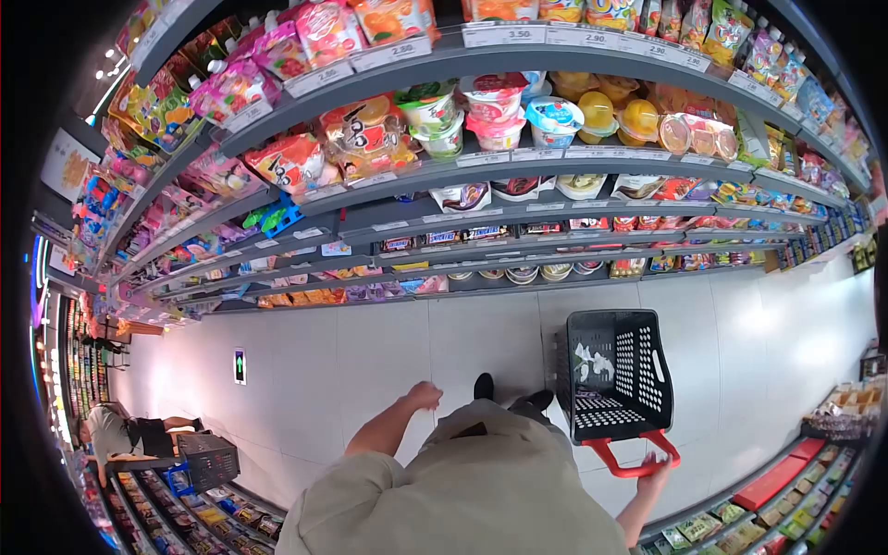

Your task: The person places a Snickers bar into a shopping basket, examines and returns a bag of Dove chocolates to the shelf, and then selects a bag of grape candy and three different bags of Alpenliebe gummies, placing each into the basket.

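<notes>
My right hand (655, 465) is wrapped around the red handle (610, 470) of a black shopping basket (606, 326) that stands at my right side. Inside the basket lies a white and green item (585, 363), with a dark purple item lower down; I cannot make out what either one is. My left hand (425, 396) hangs in front of me above the floor, its fingers curled in, and nothing shows in it. Both my shoes are on the tiles between the basket and that hand.
Ahead curves a long snack shelf (444, 228) with price tags, bagged sweets and cup desserts (555, 120). At left, a person (129, 435) leans over a low shelf beside another basket (208, 460). Low racks (740, 532) line the right rear. A green arrow sign (240, 366) marks the floor.
</notes>
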Demonstrator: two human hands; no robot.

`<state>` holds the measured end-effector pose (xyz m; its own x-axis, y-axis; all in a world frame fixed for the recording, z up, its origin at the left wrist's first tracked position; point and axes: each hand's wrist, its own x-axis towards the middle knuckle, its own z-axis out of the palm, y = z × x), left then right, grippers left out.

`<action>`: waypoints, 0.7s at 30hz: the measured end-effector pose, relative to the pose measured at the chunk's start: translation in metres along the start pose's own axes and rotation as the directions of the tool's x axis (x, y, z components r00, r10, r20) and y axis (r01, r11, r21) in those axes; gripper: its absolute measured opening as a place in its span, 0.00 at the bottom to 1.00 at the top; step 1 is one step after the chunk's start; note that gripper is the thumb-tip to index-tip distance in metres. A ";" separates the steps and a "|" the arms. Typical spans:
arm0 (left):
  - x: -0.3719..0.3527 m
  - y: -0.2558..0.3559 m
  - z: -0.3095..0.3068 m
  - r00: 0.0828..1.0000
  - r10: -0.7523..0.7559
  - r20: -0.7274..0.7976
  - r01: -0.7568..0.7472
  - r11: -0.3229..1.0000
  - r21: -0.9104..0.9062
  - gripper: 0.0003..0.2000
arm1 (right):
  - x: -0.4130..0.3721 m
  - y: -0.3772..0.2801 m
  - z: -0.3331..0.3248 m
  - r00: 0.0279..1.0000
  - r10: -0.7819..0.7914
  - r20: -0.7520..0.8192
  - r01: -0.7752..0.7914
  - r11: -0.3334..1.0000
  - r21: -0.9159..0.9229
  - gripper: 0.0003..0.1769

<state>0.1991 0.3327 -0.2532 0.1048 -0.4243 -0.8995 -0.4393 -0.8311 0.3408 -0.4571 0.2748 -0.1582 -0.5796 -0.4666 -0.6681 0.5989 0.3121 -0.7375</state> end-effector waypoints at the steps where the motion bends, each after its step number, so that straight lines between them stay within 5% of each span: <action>1: 0.006 0.003 -0.006 0.999 0.041 -0.024 -0.042 0.999 -0.030 0.15 | 0.013 0.016 0.005 0.998 0.054 -0.028 -0.052 0.996 0.071 0.20; 7: -0.010 0.046 -0.031 0.983 0.147 -0.111 -0.169 0.962 -0.217 0.15 | 0.009 0.040 0.017 0.983 -0.053 -0.178 0.059 0.998 0.025 0.20; 12: -0.012 0.002 -0.037 0.982 0.142 -0.128 -0.170 0.953 -0.250 0.15 | -0.022 0.052 0.037 0.946 -0.025 -0.324 0.074 0.988 0.138 0.20; 21: -0.020 -0.100 -0.030 0.988 -0.145 -0.056 0.133 0.975 -0.175 0.15 | 0.074 0.051 -0.016 0.946 -0.012 -0.323 0.050 0.993 0.109 0.18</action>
<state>0.2682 0.4137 -0.2608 0.2170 -0.3187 -0.9227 -0.2580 -0.9303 0.2606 -0.4786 0.2697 -0.2467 -0.7341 -0.1778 -0.6553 0.6261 0.1961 -0.7546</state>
